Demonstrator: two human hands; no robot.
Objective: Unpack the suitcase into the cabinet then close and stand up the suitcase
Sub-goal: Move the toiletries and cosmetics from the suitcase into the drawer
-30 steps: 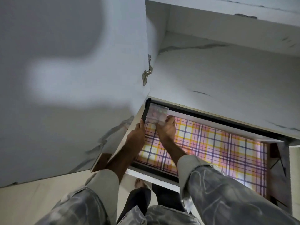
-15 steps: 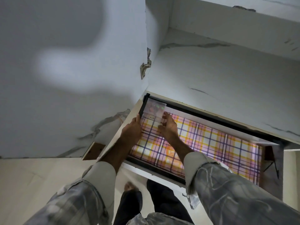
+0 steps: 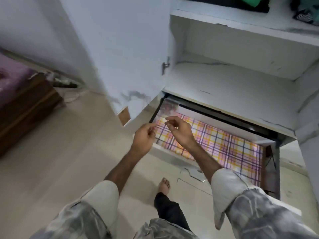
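Note:
The white cabinet (image 3: 241, 87) stands open with its bottom drawer (image 3: 215, 125) pulled out, lined with a pink, yellow and purple plaid sheet (image 3: 224, 145). A small clear packet (image 3: 168, 106) leans upright in the drawer's back left corner. My left hand (image 3: 144, 137) and my right hand (image 3: 179, 129) hover above the drawer's left end, fingers loosely curled, holding nothing. Both are clear of the packet. The suitcase is not in view.
The open cabinet door (image 3: 120, 49) hangs to the left of the drawer. A bare shelf (image 3: 233, 80) sits above the drawer; dark and green clothes (image 3: 250, 2) lie on the shelf higher up. A wooden bed frame (image 3: 25, 104) stands at far left. My foot (image 3: 164, 185) is on the pale floor.
Both hands let go of the packet and drew back out of the drawer, leaving it propped in the corner. The view pulled back and swung left, showing floor and bed.

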